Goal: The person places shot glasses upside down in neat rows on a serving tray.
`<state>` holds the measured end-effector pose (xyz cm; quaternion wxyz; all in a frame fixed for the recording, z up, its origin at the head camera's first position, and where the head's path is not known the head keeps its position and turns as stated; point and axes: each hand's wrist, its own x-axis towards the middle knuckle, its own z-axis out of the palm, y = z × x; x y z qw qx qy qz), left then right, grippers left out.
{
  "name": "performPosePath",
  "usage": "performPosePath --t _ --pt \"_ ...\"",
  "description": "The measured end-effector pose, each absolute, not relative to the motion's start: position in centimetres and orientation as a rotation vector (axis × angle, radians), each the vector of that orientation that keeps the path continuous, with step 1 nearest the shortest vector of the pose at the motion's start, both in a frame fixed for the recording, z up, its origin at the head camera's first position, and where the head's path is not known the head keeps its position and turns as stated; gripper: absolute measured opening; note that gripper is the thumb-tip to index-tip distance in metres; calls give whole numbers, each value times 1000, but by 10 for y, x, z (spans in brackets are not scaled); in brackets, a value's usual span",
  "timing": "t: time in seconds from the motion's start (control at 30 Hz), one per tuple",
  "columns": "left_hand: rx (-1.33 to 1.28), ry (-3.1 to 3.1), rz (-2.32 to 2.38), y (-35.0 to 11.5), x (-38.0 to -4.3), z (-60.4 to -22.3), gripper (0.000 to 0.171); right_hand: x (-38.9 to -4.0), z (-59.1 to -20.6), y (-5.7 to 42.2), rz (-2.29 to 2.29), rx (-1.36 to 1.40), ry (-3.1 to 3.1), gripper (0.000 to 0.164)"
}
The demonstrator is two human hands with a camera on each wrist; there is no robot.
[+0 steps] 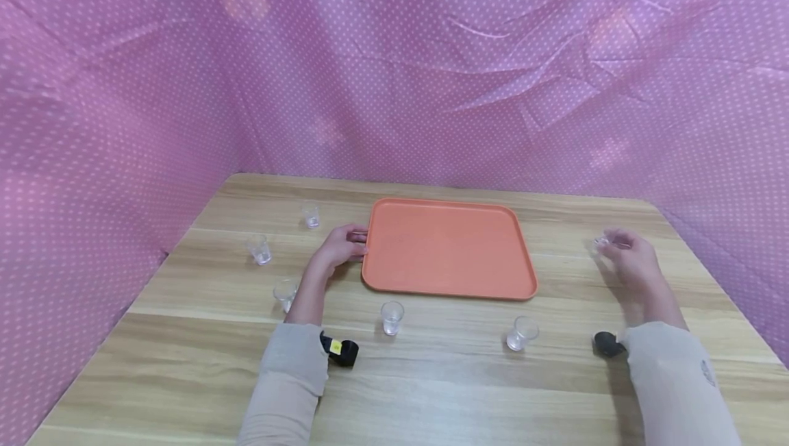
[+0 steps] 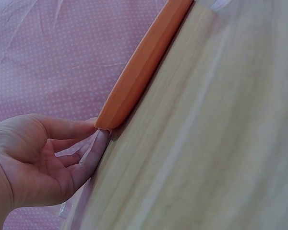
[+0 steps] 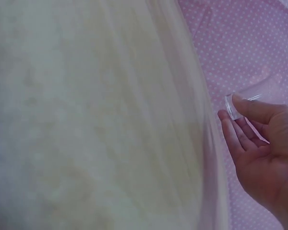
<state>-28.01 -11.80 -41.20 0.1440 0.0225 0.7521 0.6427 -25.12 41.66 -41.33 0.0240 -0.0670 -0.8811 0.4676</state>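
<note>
An orange rectangular tray (image 1: 450, 247) lies on the wooden table. At its left edge my left hand (image 1: 341, 246) pinches the rim, thumb on the upper side and fingers below, as the left wrist view shows at the tray corner (image 2: 127, 91). Off to the right of the tray, my right hand (image 1: 635, 264) holds a small clear glass (image 3: 231, 106) between thumb and fingers. In the right wrist view that glass is tipped on its side, its thick base toward the table. The head view shows the right hand slightly blurred.
Small clear glasses stand around the tray: a far left one (image 1: 311, 216), a left one (image 1: 259, 250), one partly behind my left forearm (image 1: 285, 290), and two in front, a middle glass (image 1: 392, 319) and a right glass (image 1: 520, 334). Pink dotted cloth (image 1: 394, 76) surrounds the table.
</note>
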Motion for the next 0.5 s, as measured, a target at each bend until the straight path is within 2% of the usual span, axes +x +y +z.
performPosePath --t 0.27,0.5 --pt "66 2165 1852 -118 -280 -412 50 -249 -392 396 1442 -98 -2725 65" --pt "67 2160 1860 -118 -280 -412 51 -253 -381 377 1477 -13 -2652 56"
